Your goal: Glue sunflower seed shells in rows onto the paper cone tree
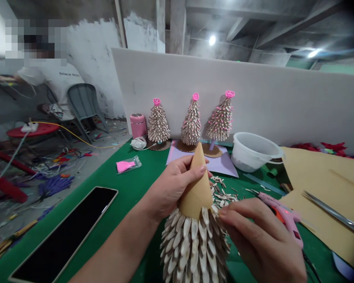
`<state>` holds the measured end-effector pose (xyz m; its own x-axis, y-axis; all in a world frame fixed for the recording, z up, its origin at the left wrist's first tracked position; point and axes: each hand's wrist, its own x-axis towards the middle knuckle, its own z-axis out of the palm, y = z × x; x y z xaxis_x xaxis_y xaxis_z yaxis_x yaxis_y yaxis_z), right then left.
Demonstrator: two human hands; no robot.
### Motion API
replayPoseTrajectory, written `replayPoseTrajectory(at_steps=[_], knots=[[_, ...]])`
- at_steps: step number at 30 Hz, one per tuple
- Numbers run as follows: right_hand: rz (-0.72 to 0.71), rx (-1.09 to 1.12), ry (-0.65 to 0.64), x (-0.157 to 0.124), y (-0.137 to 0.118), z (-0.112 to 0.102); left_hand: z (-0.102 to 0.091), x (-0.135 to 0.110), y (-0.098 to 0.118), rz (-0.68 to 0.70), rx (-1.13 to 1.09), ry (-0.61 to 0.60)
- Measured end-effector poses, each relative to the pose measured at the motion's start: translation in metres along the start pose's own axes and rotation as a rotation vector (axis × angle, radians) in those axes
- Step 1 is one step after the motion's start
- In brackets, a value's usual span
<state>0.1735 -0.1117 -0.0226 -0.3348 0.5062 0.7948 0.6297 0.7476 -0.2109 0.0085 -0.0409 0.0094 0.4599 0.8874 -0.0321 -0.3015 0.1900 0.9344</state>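
Note:
My left hand (172, 184) is wrapped around a brown paper cone (197, 188) near its bare upper half. Rows of pale seed shells (191, 243) cover the cone's lower part. My right hand (259, 239) pinches at the top row of shells on the cone's right side; what is between the fingertips is too small to make out. A pink glue gun (283, 216) lies on the green table (129, 184) just behind my right hand. Loose shells (221, 192) lie scattered behind the cone.
Three finished shell trees with pink tops (191, 122) stand by a white board. A white bowl (253, 151), brown paper sheets (327, 177), scissors (333, 212), a phone (67, 236), a small pink bag (128, 165) and a pink cup (138, 125) sit around. A person sits far left.

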Motion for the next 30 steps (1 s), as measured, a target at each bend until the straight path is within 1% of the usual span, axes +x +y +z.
replayPoseTrajectory(at_steps=[7,14,22,30], knots=[[-0.025,-0.057,-0.014,-0.0009,-0.0006,0.0023,0.0009,0.0005,0.0003,0.001,-0.012,0.006],[-0.041,-0.078,-0.056,0.0002,0.0002,0.0008,0.0005,0.0000,0.0007,-0.009,-0.031,0.001],[0.008,-0.094,-0.101,0.0055,-0.0033,-0.0028,0.0019,-0.0005,0.0011,-0.021,0.008,0.013],[-0.007,-0.110,-0.117,0.0076,-0.0046,-0.0034,0.0009,-0.0006,0.0009,-0.033,0.009,0.002]])
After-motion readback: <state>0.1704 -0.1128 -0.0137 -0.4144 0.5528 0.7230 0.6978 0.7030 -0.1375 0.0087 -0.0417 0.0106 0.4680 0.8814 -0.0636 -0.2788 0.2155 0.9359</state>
